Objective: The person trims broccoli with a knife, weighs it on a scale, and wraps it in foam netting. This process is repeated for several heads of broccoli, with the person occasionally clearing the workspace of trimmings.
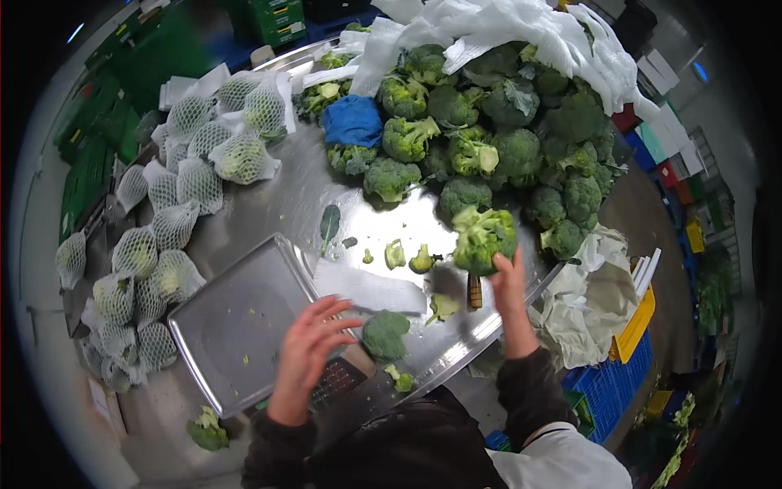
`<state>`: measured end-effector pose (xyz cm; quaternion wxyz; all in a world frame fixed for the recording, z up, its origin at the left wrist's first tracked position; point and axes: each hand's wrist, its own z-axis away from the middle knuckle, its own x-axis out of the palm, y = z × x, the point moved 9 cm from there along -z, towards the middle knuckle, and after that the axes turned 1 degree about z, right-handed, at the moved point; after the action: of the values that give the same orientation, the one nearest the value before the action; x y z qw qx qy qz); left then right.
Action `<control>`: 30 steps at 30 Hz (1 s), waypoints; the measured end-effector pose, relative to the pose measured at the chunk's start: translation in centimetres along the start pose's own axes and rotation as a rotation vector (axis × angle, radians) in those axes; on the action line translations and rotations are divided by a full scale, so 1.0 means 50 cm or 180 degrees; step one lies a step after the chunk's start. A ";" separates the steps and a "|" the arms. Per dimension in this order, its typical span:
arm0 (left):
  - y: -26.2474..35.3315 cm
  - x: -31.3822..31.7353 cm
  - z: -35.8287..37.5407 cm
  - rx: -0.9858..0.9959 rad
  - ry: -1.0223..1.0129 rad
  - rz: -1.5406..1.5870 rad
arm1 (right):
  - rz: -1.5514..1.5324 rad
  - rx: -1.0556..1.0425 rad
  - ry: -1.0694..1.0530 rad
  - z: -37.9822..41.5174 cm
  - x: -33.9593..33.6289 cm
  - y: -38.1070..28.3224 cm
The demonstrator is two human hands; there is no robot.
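Observation:
My right hand [511,281] grips a head of broccoli [482,236] from its right side, raised over the steel table. Just below it shows the striped handle of what looks like a knife [475,292]; the rest is hidden. My left hand [309,350] is empty, fingers stretched and apart, over the right edge of a scale's metal tray [236,326]. Close to those fingertips lie a broccoli floret [385,335] and a flat white net sleeve [371,287]. Several cut stem pieces [395,254] are scattered between my hands.
A large pile of broccoli [489,122] fills the table's far right, with white netting [529,37] along its back and a blue cloth [352,121] at its left. Netted heads [175,228] cover the left side. The scale's keypad [336,381] sits near my body.

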<state>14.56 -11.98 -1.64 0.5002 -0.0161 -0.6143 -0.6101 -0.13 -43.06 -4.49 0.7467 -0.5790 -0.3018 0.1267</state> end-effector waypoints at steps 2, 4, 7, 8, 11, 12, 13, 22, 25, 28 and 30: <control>-0.057 0.058 -0.008 0.0010 -0.0146 0.0272 | -0.1011 0.0462 -0.1010 0.083 0.118 0.038; -0.108 0.056 -0.009 0.0099 0.0060 0.0810 | -0.1040 0.0875 -0.1612 0.173 0.227 0.082; -0.053 0.038 0.040 0.0426 0.0371 0.2179 | 0.0913 -0.0187 -0.2524 0.224 0.346 0.021; -0.051 -0.028 0.073 0.0544 0.0870 0.2139 | 0.1721 -0.0739 -0.2798 0.230 0.366 0.009; 0.030 -0.172 0.174 0.0944 0.1814 0.0893 | 0.2600 -0.1079 -0.2488 0.183 0.327 0.049; 0.104 -0.161 0.202 0.1422 0.2011 -0.0050 | 0.2793 -0.0952 -0.2153 0.147 0.292 0.073; 0.166 -0.140 0.227 0.1883 0.2195 -0.1006 | 0.3029 -0.0862 -0.1984 0.117 0.265 0.095; 0.219 -0.133 0.227 0.1571 0.2963 -0.5082 | 0.4093 -0.1965 -0.2374 0.081 0.341 0.155; 0.218 -0.056 0.246 0.2081 0.3173 -0.5560 | 0.3344 -0.1371 -0.2512 0.072 0.321 0.138; 0.189 0.031 0.234 0.2272 0.2607 -0.4519 | 0.1999 -0.0456 -0.2357 0.122 0.313 0.055; 0.107 0.029 0.172 0.1708 0.1768 -0.2506 | 0.1269 0.0369 -0.2686 0.193 0.325 0.045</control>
<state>12.08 -4.88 5.31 0.3640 0.5046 -0.5527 -0.5544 7.21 -26.03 -0.24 0.5509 -0.4809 -0.4544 0.5086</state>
